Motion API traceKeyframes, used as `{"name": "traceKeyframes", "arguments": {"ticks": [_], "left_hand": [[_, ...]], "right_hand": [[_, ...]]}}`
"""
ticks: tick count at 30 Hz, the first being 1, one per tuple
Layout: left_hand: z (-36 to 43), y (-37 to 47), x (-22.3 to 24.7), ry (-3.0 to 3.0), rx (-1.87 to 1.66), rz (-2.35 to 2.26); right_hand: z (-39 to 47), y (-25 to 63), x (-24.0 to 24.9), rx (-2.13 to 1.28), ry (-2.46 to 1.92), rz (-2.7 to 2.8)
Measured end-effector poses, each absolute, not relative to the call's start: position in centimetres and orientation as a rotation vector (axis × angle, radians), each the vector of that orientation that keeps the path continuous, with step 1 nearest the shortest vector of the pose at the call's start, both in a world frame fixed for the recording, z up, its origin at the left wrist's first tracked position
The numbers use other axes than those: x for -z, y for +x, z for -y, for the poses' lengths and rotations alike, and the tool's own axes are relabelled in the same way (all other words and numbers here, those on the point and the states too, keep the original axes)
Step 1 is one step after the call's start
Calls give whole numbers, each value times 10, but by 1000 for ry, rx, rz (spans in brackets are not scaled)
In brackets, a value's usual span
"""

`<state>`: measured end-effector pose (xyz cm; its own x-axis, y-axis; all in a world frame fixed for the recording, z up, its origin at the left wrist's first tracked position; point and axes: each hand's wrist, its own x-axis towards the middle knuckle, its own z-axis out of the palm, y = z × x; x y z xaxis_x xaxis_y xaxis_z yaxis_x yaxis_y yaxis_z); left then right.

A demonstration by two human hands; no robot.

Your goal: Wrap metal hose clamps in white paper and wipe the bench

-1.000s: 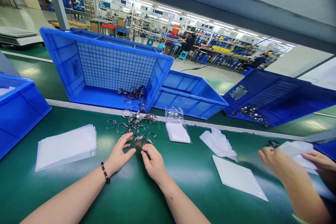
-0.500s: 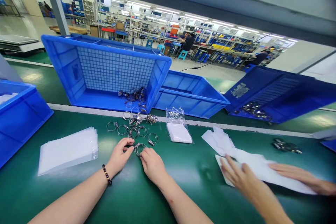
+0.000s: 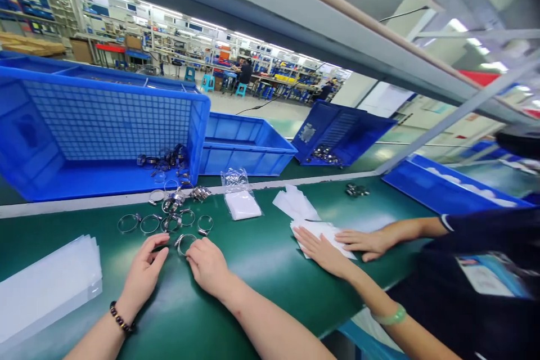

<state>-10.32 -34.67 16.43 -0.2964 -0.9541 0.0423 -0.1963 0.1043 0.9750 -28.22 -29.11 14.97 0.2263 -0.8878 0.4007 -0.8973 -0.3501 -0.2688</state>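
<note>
My right hand point(image 3: 210, 265) pinches the near edge of a few stacked hose clamps point(image 3: 179, 245), whose rings lie on or just above the green table. To their left is my left hand point(image 3: 147, 264), thumb and fingers apart, with nothing between them and a small gap to the clamps. Just beyond both hands, several loose hose clamps point(image 3: 151, 224) are spread out, and one single clamp point(image 3: 205, 225) rests beyond my right hand. A stack of white plastic bags point(image 3: 54, 287) lies left of my left hand.
A tipped blue crate point(image 3: 105, 124) with more clamps stands behind, beside another blue crate point(image 3: 248, 157). A clear bag with a white pack point(image 3: 242, 204) lies in front. At right, a co-worker's hands point(image 3: 324, 253) press on white sheets point(image 3: 314, 228). A metal beam crosses overhead.
The view has swung right, bringing the co-worker's body into sight. My left hand has drawn slightly away from the clamps; my right keeps its pinch. The co-worker's hands have come closer together on the sheets.
</note>
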Motion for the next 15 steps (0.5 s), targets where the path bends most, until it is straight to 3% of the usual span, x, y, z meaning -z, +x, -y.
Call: {"name": "traceKeyframes", "arguments": {"ticks": [4,10,15], "left_hand": [[349,-105,-161,1114,1405,1537],[347,-109,-160,965,1786,1383],[347,-107,-159,943,1892,1425]], "right_hand": [[294,-281,-154,-775,2474,1801],[297,-273,-159,-1338,2480,1681],[300,-269,-151,-1317,2633,1603]]}}
